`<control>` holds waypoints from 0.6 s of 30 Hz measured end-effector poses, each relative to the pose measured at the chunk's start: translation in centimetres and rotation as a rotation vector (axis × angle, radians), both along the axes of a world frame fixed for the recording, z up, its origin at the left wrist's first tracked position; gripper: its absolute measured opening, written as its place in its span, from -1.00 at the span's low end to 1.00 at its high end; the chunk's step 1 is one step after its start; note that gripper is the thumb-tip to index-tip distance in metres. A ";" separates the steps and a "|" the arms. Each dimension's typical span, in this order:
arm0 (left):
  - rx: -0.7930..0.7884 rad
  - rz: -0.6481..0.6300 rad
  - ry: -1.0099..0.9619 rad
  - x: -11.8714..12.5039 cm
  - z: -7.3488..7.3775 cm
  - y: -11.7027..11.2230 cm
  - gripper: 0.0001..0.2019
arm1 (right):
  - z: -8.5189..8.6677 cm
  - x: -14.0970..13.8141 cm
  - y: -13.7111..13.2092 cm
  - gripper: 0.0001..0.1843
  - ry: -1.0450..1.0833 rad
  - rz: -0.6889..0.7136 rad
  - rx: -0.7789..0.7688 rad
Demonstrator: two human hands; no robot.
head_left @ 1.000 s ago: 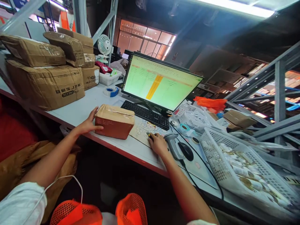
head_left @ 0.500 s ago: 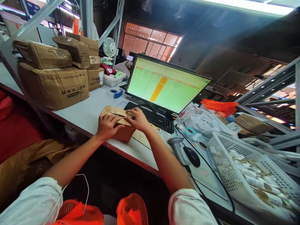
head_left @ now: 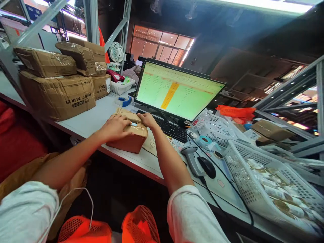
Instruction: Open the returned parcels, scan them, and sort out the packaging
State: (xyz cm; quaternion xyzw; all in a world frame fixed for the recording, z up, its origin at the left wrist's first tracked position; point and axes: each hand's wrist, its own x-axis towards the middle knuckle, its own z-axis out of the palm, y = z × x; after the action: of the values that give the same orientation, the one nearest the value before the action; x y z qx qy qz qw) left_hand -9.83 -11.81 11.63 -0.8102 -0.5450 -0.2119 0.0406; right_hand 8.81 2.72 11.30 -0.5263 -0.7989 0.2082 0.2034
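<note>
Both bare forearms are stretched across the near edge of the surface [head_left: 94, 122]; the left grip [head_left: 115, 127] and right grip [head_left: 146, 120] are laid palm-down, close together.

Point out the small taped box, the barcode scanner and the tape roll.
small taped box [head_left: 126, 143], head view, on its front side.
barcode scanner [head_left: 191, 160], head view, on its grey handle.
tape roll [head_left: 127, 101], head view, on its blue outer rim.

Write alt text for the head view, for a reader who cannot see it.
A person's left hand and right hand rest on a small cardboard box on a table, before a keyboard and a monitor showing a green spreadsheet. Larger cartons are stacked at left; a scanner, mouse and white basket lie at right.
</note>
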 end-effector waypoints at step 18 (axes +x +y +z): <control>-0.079 -0.133 -0.064 -0.1 1.3 -3.4 -0.69 | -0.5 0.0 -0.4 -0.49 0.065 -0.043 0.068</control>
State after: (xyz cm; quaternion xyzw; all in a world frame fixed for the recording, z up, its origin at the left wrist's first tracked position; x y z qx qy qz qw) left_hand -9.91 -15.21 12.93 -0.8383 -0.4990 -0.2183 -0.0229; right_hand 8.80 2.35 10.80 -0.5291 -0.7871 0.1934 0.2512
